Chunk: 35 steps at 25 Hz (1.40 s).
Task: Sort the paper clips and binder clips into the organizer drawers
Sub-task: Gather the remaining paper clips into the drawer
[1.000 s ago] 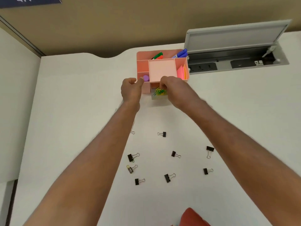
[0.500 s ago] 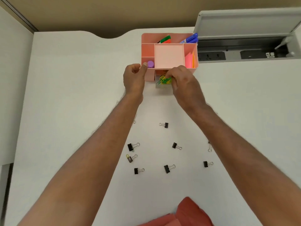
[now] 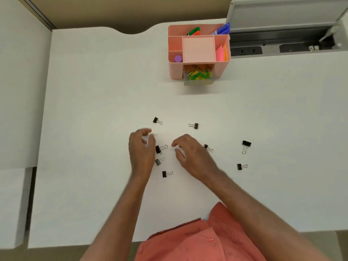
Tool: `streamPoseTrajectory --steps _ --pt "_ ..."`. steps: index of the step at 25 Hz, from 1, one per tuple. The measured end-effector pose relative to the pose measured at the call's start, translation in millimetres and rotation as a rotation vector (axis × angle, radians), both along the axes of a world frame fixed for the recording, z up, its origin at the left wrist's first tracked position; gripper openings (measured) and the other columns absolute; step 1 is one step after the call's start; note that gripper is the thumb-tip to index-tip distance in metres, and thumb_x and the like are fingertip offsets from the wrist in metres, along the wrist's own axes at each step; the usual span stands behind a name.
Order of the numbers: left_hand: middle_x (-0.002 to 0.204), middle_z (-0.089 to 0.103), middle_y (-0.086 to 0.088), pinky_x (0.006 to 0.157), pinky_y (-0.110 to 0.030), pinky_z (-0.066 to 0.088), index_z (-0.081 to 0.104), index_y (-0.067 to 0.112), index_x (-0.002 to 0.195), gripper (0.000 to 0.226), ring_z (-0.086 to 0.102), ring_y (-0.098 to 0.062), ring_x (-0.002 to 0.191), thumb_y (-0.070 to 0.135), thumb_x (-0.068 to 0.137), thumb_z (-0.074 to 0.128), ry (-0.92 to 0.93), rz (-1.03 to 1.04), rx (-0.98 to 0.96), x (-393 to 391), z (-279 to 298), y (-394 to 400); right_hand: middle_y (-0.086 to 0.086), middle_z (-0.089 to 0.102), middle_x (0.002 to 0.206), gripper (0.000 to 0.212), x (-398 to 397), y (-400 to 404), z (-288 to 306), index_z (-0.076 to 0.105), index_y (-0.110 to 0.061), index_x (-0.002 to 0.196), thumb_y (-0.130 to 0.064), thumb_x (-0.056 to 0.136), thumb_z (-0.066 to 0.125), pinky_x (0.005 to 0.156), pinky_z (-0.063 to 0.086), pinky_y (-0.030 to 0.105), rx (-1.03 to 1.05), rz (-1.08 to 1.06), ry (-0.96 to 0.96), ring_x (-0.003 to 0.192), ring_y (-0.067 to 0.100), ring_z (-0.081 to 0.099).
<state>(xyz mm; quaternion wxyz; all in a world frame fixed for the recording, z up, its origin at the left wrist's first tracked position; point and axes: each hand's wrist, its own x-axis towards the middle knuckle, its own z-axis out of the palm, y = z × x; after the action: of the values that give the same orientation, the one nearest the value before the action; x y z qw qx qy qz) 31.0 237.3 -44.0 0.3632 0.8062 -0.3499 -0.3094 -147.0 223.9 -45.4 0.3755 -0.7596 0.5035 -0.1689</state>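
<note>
A pink desk organizer [image 3: 222,70] stands at the back of the white desk. Its clear front drawer [image 3: 198,82] is pulled out and holds a heap of yellow and green paper clips [image 3: 199,74]. Several black binder clips lie scattered on the desk nearer to me, among them one [image 3: 161,148] between my hands, one [image 3: 193,125] beyond them and one [image 3: 245,146] to the right. My left hand [image 3: 142,151] hovers with curled, parted fingers just left of the middle clip. My right hand [image 3: 192,153] hovers just right of it, fingers apart, holding nothing.
The organizer's top compartments hold markers [image 3: 222,29], pink sticky notes [image 3: 221,53] and a purple cap [image 3: 178,58]. An open grey cable tray with sockets [image 3: 282,48] lies right of it. The desk's near edge [image 3: 75,246] and my orange shirt [image 3: 188,240] are at the bottom.
Both hands have left the organizer drawer and come back toward me, down to the scattered binder clips. The drawer stays pulled out with the paper clips in it.
</note>
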Motion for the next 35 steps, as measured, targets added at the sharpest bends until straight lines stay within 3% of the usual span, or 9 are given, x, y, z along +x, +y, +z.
streamPoseTrajectory --steps 4,7,14,20,27,32,35 --pt "0.109 0.057 0.007 0.082 -0.030 0.053 0.064 0.022 0.115 0.025 0.057 -0.013 0.089 0.009 0.095 0.062 -0.027 -0.122 0.048 -2.0 -13.2 64.2 -0.005 0.049 0.140 0.050 28.7 4.6 -5.8 0.057 -0.025 0.134 -0.002 0.090 0.059 0.073 0.056 0.036 -0.105 0.215 0.146 0.119 0.018 0.050" --pt "0.112 0.054 0.006 0.082 -0.026 0.050 0.062 0.019 0.122 0.034 0.055 -0.014 0.091 0.002 0.093 0.062 -0.097 -0.250 0.043 2.2 -18.8 72.5 0.003 0.049 0.148 0.075 38.9 -0.3 -17.8 0.056 -0.023 0.139 0.014 0.074 0.060 0.078 0.052 0.037 -0.185 0.374 0.245 0.122 0.028 0.050" --pt "0.112 0.045 0.010 0.090 -0.026 0.048 0.064 0.023 0.125 0.038 0.052 -0.014 0.100 0.005 0.091 0.066 -0.174 -0.391 0.073 11.7 -25.9 70.2 0.000 0.057 0.118 0.025 34.7 -12.3 -20.9 0.063 -0.015 0.114 -0.002 0.093 0.057 0.067 0.053 0.039 -0.214 0.312 0.208 0.101 0.022 0.050" --pt "0.111 0.042 0.009 0.090 -0.022 0.041 0.066 0.027 0.124 0.037 0.047 -0.012 0.105 0.011 0.090 0.068 -0.220 -0.456 0.082 10.2 -25.5 68.8 -0.002 0.054 0.110 0.024 7.4 -7.0 -23.7 0.062 -0.016 0.109 -0.006 0.087 0.061 0.070 0.054 0.040 -0.179 0.091 0.245 0.098 0.020 0.050" --pt "0.109 0.043 0.010 0.086 -0.023 0.040 0.068 0.027 0.113 0.026 0.049 -0.015 0.108 0.014 0.091 0.070 -0.248 -0.471 0.115 7.2 -19.2 64.1 -0.002 0.061 0.113 0.032 19.4 -4.9 -21.1 0.068 -0.022 0.116 -0.012 0.086 0.067 0.072 0.048 0.035 -0.373 0.211 0.341 0.095 0.023 0.055" --pt "0.108 0.052 0.006 0.079 -0.030 0.049 0.067 0.022 0.105 0.010 0.051 -0.015 0.106 0.020 0.095 0.067 -0.312 -0.531 0.204 6.1 -12.4 53.7 -0.002 0.059 0.089 0.011 29.8 -11.9 -27.0 0.066 -0.020 0.091 -0.014 0.084 0.071 0.064 0.040 0.035 -0.394 0.211 0.422 0.081 0.024 0.053" --pt "0.107 0.054 0.006 0.078 -0.034 0.051 0.067 0.023 0.099 0.004 0.052 -0.014 0.103 0.024 0.095 0.066 -0.337 -0.584 0.261 6.7 -8.1 47.3 0.001 0.058 0.086 0.005 32.6 -13.0 -22.6 0.063 -0.017 0.086 -0.015 0.085 0.066 0.068 0.041 0.037 -0.333 0.211 0.478 0.083 0.025 0.053"
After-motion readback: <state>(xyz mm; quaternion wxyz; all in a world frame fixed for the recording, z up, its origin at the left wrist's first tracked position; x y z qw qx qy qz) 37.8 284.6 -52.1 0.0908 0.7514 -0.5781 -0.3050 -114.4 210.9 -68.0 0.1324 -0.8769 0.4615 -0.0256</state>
